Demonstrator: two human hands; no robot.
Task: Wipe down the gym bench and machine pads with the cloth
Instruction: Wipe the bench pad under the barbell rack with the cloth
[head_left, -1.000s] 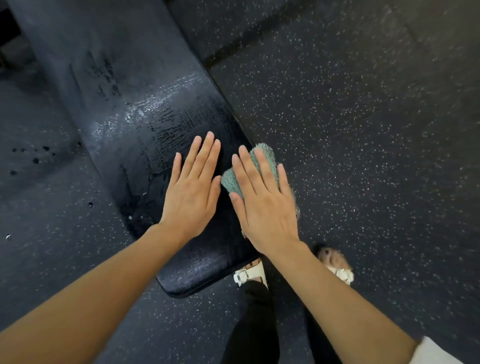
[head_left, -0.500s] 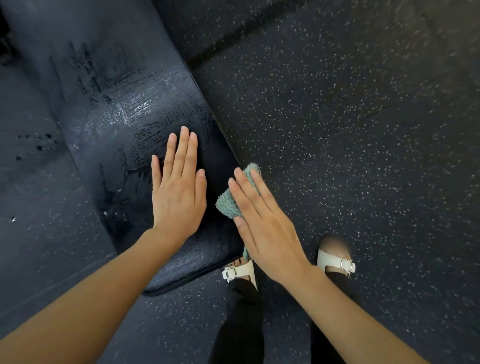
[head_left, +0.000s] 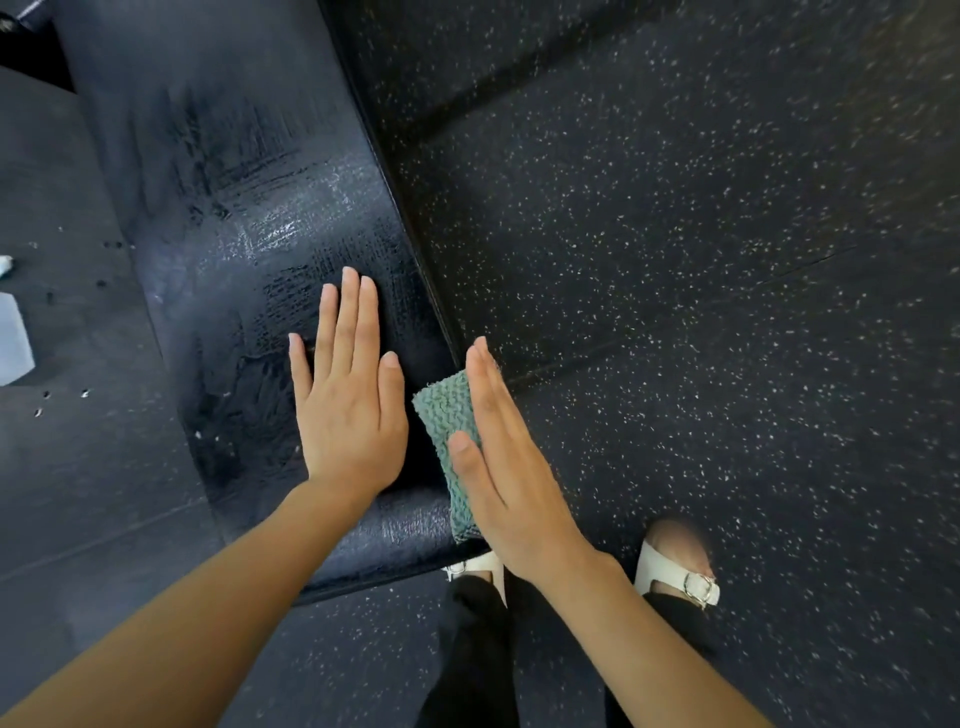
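With the left hand (head_left: 348, 410) flat on the streaky-wet bench (head_left: 249, 218), the right hand (head_left: 511, 488) presses the cloth (head_left: 447, 415) with straight fingers against its right edge; the machine pads, unseen here, probably remain.

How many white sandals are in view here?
2. The right sandal stands on the speckled floor at lower right. The left sandal peeks out below the bench end, partly hidden behind the right hand.
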